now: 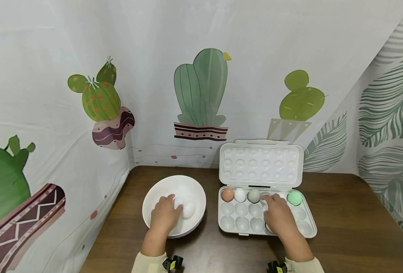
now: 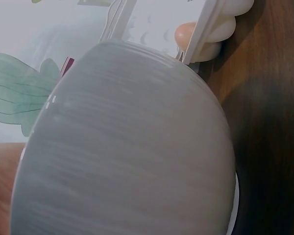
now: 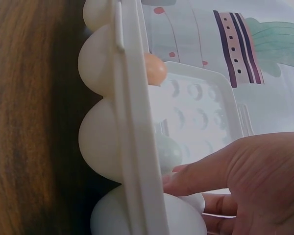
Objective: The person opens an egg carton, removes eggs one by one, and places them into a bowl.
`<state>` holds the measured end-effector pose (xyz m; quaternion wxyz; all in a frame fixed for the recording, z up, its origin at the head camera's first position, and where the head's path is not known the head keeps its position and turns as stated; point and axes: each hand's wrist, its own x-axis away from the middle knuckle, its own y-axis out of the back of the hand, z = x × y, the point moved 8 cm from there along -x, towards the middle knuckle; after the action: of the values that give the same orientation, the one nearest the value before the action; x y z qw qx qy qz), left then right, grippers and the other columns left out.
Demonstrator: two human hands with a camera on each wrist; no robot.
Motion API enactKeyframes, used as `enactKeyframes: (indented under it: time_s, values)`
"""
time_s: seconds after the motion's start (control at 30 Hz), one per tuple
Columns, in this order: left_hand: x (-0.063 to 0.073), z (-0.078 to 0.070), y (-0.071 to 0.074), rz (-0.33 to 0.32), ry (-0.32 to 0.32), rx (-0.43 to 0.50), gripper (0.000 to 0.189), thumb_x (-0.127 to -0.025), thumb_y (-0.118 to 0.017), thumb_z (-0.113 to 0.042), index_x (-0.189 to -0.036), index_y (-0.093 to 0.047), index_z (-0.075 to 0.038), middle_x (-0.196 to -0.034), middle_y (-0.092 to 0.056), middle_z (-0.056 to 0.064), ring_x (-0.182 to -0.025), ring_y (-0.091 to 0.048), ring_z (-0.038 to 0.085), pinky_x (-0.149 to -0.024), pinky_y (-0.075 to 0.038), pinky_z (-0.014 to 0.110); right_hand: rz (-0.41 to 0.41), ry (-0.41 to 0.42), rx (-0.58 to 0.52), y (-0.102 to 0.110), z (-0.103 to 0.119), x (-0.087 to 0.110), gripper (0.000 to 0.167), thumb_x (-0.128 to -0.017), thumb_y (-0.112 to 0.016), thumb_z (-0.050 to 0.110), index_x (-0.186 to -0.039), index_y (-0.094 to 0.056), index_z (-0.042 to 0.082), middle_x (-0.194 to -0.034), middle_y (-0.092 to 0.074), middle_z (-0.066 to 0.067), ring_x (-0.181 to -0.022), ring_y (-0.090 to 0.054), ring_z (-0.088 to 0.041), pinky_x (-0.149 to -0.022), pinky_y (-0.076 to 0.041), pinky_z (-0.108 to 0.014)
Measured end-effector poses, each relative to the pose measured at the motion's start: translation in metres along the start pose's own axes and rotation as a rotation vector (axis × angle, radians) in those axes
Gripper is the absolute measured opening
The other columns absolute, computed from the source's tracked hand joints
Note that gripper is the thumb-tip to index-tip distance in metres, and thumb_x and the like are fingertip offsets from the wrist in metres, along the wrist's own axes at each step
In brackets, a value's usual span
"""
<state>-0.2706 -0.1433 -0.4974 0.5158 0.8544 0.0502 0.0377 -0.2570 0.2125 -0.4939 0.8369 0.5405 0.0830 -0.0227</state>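
Note:
At the left stands a white bowl (image 1: pixel 150 193) with white eggs in it. My left hand (image 1: pixel 165 214) reaches inside, its thumb and fingers around one white egg (image 1: pixel 178 202); a second white egg (image 1: pixel 189 209) lies beside the thumb. In the left wrist view the bowl's outer wall (image 2: pixel 127 142) hides most of that hand. My right hand (image 1: pixel 280 214) is over the open egg carton (image 1: pixel 241 234), thumb and fingers about a white egg (image 3: pixel 195 200) low among the cups. The back row holds a brown egg (image 1: pixel 227 194), a white egg (image 1: pixel 240 195), a grey-green egg (image 1: pixel 254 195) and a mint-green egg (image 1: pixel 294 198).
The carton's raised lid (image 1: pixel 261 165) leans back against the cactus-printed cloth (image 1: pixel 147 113). Bowl and carton stand side by side on a dark wooden table (image 1: pixel 341 212), with a gap between them. A large white rounded form (image 3: pixel 181 218) rises inside the carton's near rim.

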Motion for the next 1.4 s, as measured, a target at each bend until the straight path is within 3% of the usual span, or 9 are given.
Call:
enactKeyframes:
  time_s: [0.3,0.47,0.83,1.4]
  values:
    - [0.0,-0.003,0.005,-0.068,-0.013,0.034,0.051,-0.091,-0.065,-0.029,-0.132,-0.061,0.001,-0.122,-0.062,0.026,-0.112,-0.06,0.045,-0.089,-0.045,0.061,0.017,-0.027,-0.02,0.001,0.0,0.0,0.042,-0.081,-0.066,-0.006,-0.123,-0.066,-0.002,-0.112,-0.061,-0.026,-0.106,-0.058,-0.045,-0.089,-0.051,-0.057]
    - [0.0,-0.009,0.011,-0.14,-0.048,0.077,0.046,-0.091,-0.065,-0.027,-0.13,-0.063,-0.001,-0.121,-0.064,0.024,-0.113,-0.06,0.044,-0.087,-0.043,0.058,0.008,-0.03,-0.031,0.003,0.001,0.0,0.043,-0.081,-0.067,-0.005,-0.124,-0.065,-0.002,-0.114,-0.061,-0.027,-0.108,-0.058,-0.045,-0.09,-0.051,-0.057]
    - [0.005,-0.023,0.022,-0.238,-0.112,0.209,0.038,-0.092,-0.067,-0.022,-0.126,-0.066,-0.005,-0.107,-0.069,0.013,-0.101,-0.065,0.031,-0.088,-0.043,0.051,-0.03,-0.013,-0.057,0.011,0.004,0.001,0.04,-0.083,-0.07,-0.002,-0.123,-0.065,-0.002,-0.115,-0.061,-0.028,-0.11,-0.058,-0.046,-0.092,-0.051,-0.058]
    - [0.01,-0.041,0.024,-0.246,-0.182,0.354,0.046,-0.093,-0.066,-0.018,-0.137,-0.058,-0.012,-0.114,-0.064,0.006,-0.105,-0.064,0.023,-0.091,-0.05,0.045,-0.183,0.03,-0.116,0.027,0.014,0.0,0.035,-0.084,-0.075,0.003,-0.118,-0.07,-0.004,-0.116,-0.063,-0.024,-0.112,-0.06,-0.042,-0.092,-0.051,-0.056]
